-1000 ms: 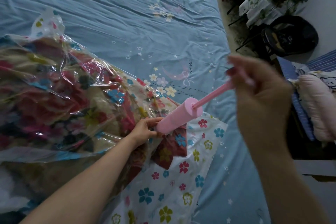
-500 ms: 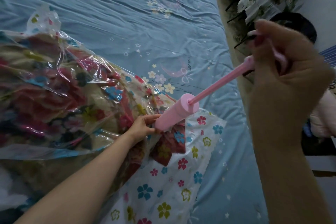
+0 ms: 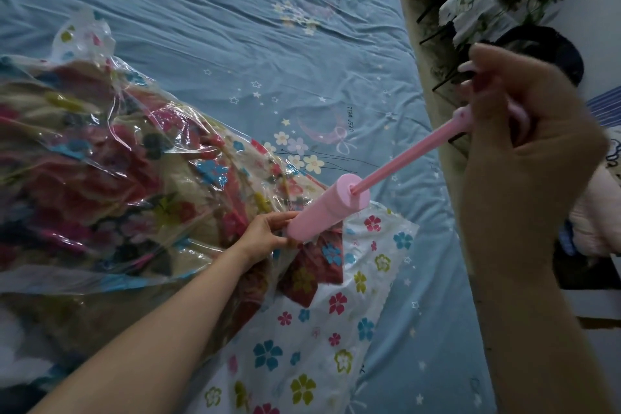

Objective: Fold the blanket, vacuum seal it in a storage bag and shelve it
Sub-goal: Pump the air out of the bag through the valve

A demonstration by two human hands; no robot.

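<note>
Pumping air out of the storage bag [image 3: 336, 329]

The left hand [image 3: 265, 233] gripped the pump barrel [image 3: 322, 215] to steady it; the right hand [image 3: 524, 118] clenched the plunger handle [image 3: 465, 116], drawn out.

On the blue bed [image 3: 235, 27], a flowered blanket [image 3: 100, 178] lies inside a clear storage bag [image 3: 336, 329]. The left hand [image 3: 265, 235] grips the barrel of a pink hand pump [image 3: 322, 215] standing on the bag, while the right hand [image 3: 524, 131] holds its handle, the rod drawn out.
</note>
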